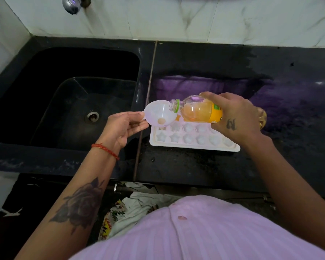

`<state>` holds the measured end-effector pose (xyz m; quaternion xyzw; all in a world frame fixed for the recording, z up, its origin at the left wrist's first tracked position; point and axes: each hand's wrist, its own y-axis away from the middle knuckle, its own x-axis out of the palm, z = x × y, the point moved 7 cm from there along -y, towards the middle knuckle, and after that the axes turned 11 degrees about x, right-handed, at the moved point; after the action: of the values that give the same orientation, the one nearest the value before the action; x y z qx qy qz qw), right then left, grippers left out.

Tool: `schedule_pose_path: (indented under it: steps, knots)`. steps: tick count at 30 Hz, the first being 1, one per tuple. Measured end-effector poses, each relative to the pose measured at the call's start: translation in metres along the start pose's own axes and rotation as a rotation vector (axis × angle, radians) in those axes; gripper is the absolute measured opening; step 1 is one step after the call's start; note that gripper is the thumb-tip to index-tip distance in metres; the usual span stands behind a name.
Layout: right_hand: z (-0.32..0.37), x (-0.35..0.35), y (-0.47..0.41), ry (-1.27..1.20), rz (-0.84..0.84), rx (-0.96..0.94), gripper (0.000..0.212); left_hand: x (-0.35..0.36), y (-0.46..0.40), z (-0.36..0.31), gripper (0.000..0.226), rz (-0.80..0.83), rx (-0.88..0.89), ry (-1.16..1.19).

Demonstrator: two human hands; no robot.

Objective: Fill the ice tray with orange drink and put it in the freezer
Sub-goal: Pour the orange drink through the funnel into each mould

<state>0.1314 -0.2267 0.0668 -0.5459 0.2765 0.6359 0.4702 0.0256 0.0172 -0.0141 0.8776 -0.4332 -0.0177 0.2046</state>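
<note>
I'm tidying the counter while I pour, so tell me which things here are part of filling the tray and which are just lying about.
In use:
bottle of orange drink, in the right hand
funnel, in the left hand
ice tray

Lying about:
sink
tap
cloth below the counter edge

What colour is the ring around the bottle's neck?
Green: the neck ring on the bottle held in the right hand, seen in the head view.

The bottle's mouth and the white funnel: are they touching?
Cannot tell. In the head view the bottle mouth overlaps the rim of the funnel, so neither contact nor a gap shows plainly.
</note>
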Motion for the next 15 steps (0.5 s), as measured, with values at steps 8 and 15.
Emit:
schedule_pose_path:
  steps: [8,15]
  knots:
    - [0.0022,0.0018,-0.0001,0.089,-0.034,-0.015,0.069,0.0003,-0.0016,-0.0009,0.005,0.002,-0.002,0.012]
    - [0.0053,0.0022,-0.0020,0.107,-0.038,-0.031,0.067,-0.0011,-0.0021,-0.0012,0.005,-0.011,-0.003,-0.004]
